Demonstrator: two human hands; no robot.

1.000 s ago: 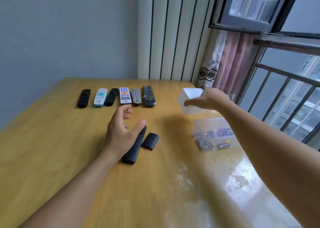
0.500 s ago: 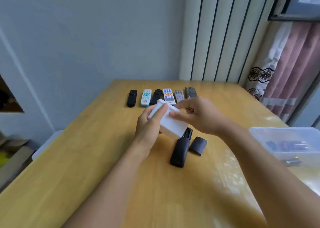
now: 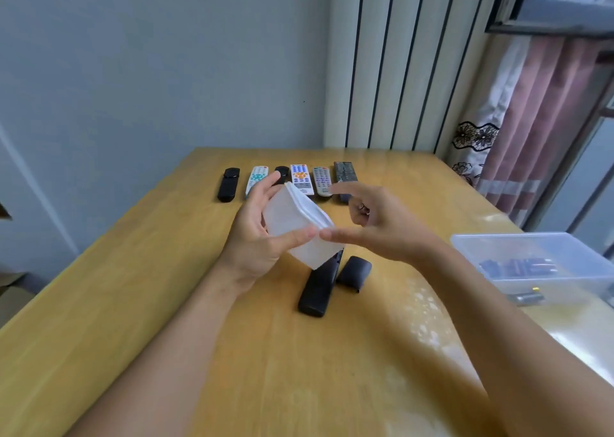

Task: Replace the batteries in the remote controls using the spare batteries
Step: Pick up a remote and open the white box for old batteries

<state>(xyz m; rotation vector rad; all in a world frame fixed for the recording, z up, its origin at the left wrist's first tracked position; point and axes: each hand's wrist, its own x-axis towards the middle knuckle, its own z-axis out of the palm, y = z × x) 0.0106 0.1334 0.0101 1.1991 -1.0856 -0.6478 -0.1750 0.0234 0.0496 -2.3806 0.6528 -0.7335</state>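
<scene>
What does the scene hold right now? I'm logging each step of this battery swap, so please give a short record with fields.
left hand: holds a small white translucent box above the table
right hand: at the box's lidded edge, fingers spread; grip unclear
open remote: black, lying on the wooden table below the box
battery cover: off, beside the open remote
row of remotes: six, at the table's far side
clear bin: on the right, dark batteries inside
</scene>
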